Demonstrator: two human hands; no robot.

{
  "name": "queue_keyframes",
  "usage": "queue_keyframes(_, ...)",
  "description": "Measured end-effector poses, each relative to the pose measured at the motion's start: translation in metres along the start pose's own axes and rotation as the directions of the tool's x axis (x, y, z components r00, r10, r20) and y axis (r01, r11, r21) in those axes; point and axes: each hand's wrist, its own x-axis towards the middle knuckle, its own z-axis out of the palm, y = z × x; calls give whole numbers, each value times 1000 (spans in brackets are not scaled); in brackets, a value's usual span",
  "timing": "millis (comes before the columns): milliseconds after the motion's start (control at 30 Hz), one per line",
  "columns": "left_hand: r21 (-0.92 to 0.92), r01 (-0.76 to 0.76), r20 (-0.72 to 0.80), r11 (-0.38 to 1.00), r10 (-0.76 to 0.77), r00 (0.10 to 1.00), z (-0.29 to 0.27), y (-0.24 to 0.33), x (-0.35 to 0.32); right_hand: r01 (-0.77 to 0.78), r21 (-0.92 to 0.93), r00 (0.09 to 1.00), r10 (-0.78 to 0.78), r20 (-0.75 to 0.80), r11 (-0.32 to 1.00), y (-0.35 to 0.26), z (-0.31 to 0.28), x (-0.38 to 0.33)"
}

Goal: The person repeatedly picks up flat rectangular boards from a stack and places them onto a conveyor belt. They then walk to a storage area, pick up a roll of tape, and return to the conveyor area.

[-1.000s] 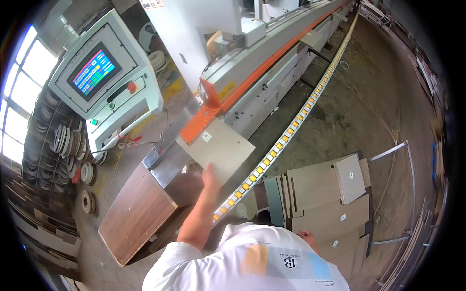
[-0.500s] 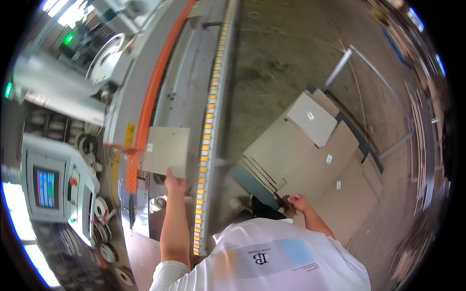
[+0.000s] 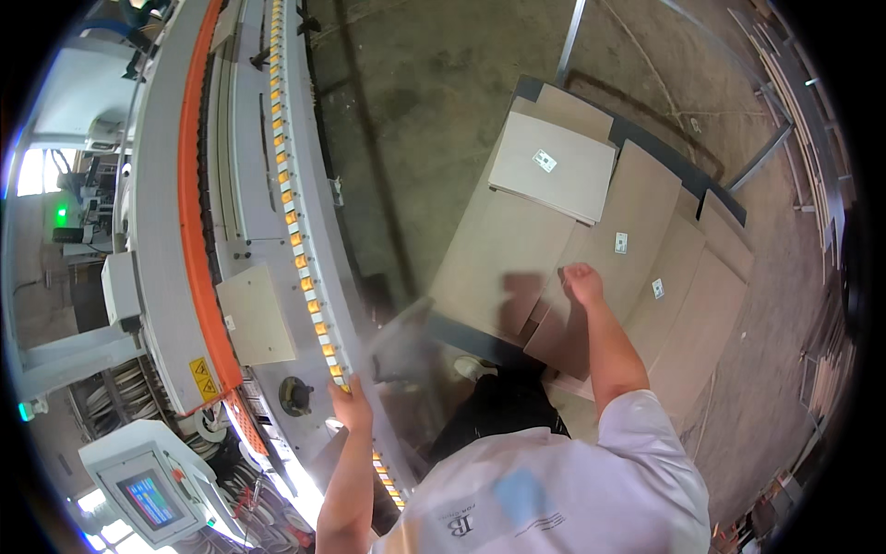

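A square beige panel [image 3: 257, 314] with a small white label lies on the grey machine bed, against the orange guard strip. My left hand [image 3: 351, 403] is just past its near end, at the rail of yellow and white rollers; its fingers look loosely apart and it holds nothing visible. My right hand [image 3: 580, 282] hovers over a stack of flat panels, its fingers curled in with nothing seen in them. A smaller stack of labelled panels [image 3: 554, 166] sits farther off. Beneath my right hand, larger brown panels [image 3: 637, 231] carry white labels.
Along my left runs the machine with its orange guard [image 3: 196, 185] and roller rail [image 3: 293, 217]. A control box with a lit screen [image 3: 150, 499] stands at the lower left. Beyond the panels is a metal frame [image 3: 761, 157] on the concrete floor [image 3: 443, 102].
My left hand has let go of the square panel and drawn back to the roller rail. My right hand has moved forward over the stack. The view has shifted right.
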Motion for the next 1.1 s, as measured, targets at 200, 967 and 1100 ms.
queue_keyframes(200, 39, 26, -15, 999, -26, 1000, 0, 19, -2, -433, -49, 847, 387, -363, 900, -48, -60, 109)
queue_keyframes(967, 103, 58, -18, 993, -56, 998, 2, 6, 0, -575, 699, 757, 600, 258, 426, -80, -68, -40)
queue_keyframes(1100, 61, 48, -21, 997, -47, 999, 1, 1, 1, -477, 739, 824, 534, 188, 476, -156, -74, -87)
